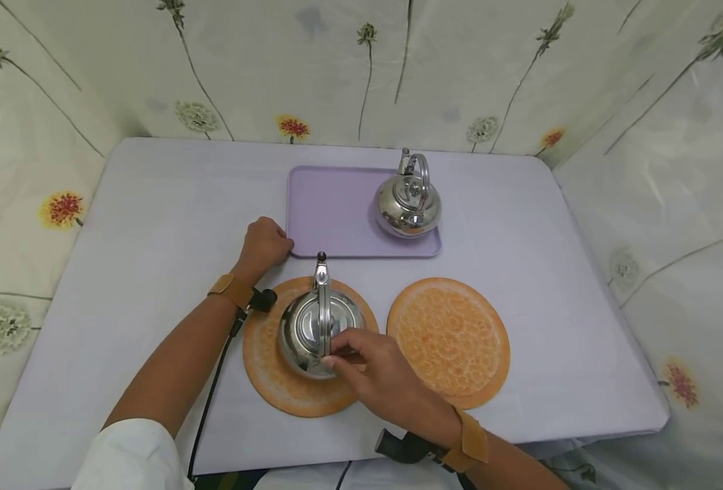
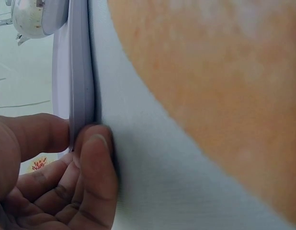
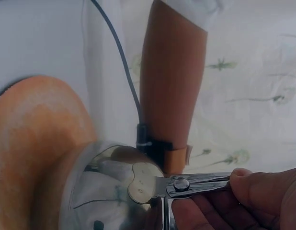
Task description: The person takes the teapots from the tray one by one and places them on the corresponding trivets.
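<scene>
A steel teapot (image 1: 303,323) stands on the left of two round orange mats (image 1: 266,361), its spout toward the far side. My right hand (image 1: 379,374) pinches the teapot's handle (image 3: 203,183) near its hinge on the near side, between thumb and fingers. My left hand (image 1: 264,245) pinches the near left corner of a lilac tray (image 1: 330,211). In the left wrist view, the thumb (image 2: 47,136) lies against the tray's inner side and curled fingers against its outer side. A second steel teapot (image 1: 407,214) stands on the tray's right part, handle raised.
The second orange mat (image 1: 449,340), patterned, lies to the right of the first on a white-covered table (image 1: 557,327). A flowered curtain (image 1: 312,68) surrounds the table's back and sides. A black cable (image 1: 214,395) runs from the left wrist camera across the table's near left.
</scene>
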Motion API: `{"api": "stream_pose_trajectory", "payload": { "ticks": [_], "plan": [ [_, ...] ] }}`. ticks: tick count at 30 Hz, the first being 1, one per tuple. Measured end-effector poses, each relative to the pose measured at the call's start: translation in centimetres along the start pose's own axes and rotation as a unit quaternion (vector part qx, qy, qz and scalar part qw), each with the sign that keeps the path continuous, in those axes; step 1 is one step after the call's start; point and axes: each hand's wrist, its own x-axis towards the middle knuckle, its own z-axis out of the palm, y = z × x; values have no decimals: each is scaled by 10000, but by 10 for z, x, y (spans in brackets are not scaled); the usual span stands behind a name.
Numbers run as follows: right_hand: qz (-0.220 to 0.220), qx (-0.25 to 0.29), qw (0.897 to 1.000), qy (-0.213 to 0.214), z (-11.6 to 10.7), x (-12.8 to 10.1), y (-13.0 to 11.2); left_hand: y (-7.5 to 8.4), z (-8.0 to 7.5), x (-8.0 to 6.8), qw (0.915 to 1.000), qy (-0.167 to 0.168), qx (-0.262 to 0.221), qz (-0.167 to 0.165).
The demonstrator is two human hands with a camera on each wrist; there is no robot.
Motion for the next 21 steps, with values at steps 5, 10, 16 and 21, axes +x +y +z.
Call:
{"api": "stream_pose_trajectory", "payload": {
  "ticks": [5, 10, 16, 21],
  "plan": [
    [-2, -26, 10000, -28, 1, -1, 1, -2, 1, 1, 10000, 25, 7, 2],
    [-78, -58, 9999, -54, 0, 1, 0, -1, 0, 1, 9999, -58, -45, -102],
    [15, -14, 9999, -108, -1, 0, -1, 0, 0, -1, 9995, -172, -88, -258],
    [41, 23, 10000, -56, -1, -1, -1, 1, 0, -1, 9997, -113, -91, -218]
  ]
}}
